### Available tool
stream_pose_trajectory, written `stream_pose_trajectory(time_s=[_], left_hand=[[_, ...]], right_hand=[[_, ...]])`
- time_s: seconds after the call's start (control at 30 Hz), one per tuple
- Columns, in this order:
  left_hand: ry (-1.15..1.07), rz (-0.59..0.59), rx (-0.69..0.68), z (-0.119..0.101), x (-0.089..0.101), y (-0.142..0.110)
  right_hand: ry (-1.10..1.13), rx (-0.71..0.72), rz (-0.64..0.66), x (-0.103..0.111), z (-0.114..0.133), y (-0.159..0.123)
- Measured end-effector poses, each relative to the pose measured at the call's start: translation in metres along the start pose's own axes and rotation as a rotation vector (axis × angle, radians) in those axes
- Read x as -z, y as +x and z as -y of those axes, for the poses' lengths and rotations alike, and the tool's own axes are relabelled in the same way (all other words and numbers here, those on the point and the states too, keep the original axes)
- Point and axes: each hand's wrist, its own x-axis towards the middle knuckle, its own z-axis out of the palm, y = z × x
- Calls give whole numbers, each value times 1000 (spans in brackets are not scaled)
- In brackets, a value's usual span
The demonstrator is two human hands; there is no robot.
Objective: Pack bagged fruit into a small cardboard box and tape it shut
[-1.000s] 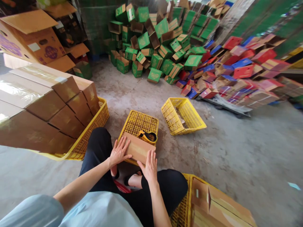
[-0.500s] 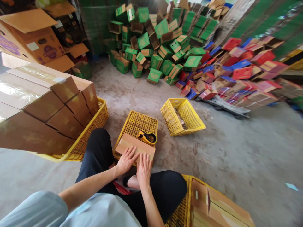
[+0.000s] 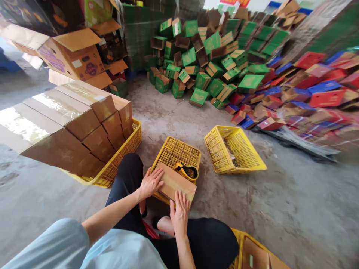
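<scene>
A brown cardboard box (image 3: 174,182) lies on an upturned yellow plastic crate (image 3: 182,148) between my knees. My left hand (image 3: 151,182) rests flat on the box's left end with fingers stretched out. Against the near right side of the box, my right hand (image 3: 180,210) lies with its fingers extended and slightly apart. Neither hand is wrapped round anything. Just beyond the box, a yellow and black tape dispenser (image 3: 186,171) sits on the crate. The underside of the box is hidden.
On the left, stacked taped cartons (image 3: 75,112) fill a long yellow crate (image 3: 137,130). A tilted yellow basket (image 3: 244,149) stands at right. Behind are heaps of green boxes (image 3: 199,96) and red and blue boxes (image 3: 327,98). Another crate (image 3: 238,239) with cardboard is beside my right knee.
My hands have moved apart along the box, the left toward its left end and the right toward its right end. The whole view has shifted, so the scene sits further right and lower.
</scene>
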Motion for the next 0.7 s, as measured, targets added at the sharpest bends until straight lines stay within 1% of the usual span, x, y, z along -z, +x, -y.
stream_pose_trajectory(time_s=[0.07, 0.13, 0.23, 0.3, 0.4, 0.53, 0.63, 0.7], left_hand=[[-44, -18, 34, 4, -4, 3], [-151, -42, 91, 10, -12, 4], [-403, -40, 297, 22, -23, 6], [-523, -4, 388, 30, -27, 9], [-571, 27, 375, 39, -26, 14], [-572, 55, 319, 43, -22, 13], [-478, 35, 239, 41, -24, 8], [-367, 13, 195, 39, -27, 4]], right_hand=[[-3, -3, -7, 0, 0, 0], [-9, 2, -18, -1, 1, 0], [-9, 11, -44, -2, 1, 1], [-3, 7, -45, -2, 0, 2], [2, -2, -19, 0, -1, 3], [-22, -38, -8, 1, 4, 3], [-31, -40, 17, -3, 20, 11], [-22, 11, 45, -10, 35, 23]])
